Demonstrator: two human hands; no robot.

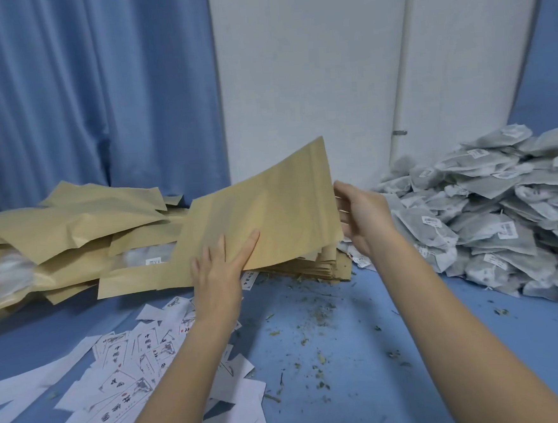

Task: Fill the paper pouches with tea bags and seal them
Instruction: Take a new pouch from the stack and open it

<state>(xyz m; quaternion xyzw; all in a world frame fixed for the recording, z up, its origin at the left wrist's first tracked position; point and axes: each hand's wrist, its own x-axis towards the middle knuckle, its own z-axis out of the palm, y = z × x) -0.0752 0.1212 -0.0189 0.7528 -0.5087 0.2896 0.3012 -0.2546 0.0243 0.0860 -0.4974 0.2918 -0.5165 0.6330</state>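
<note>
Tilting up off a stack (327, 267) of flat kraft pouches, one empty pouch (264, 212) is raised at the centre of the blue surface (380, 353), its right edge higher than its left. Left hand (219, 271) lies against the pouch's lower front with straight fingers, pressing rather than gripping. Right hand (360, 215) is at the pouch's right edge, fingers partly hidden behind the paper; whether it pinches the edge cannot be told. Stack sits directly beneath the lifted pouch, edges slightly fanned. Filled pouches (58, 240), some with clear windows, are heaped to the left, touching the lifted pouch's lower left corner. Tea bags (496, 216), grey mesh with small white tags, form a large pile to the right, near the right hand. Printed white labels (126, 364) are scattered across the near left of the surface, under the left forearm. Loose tea crumbs (312, 324) lie between the forearms. Blue curtain (91, 92) and white wall (310, 70) stand behind.
</note>
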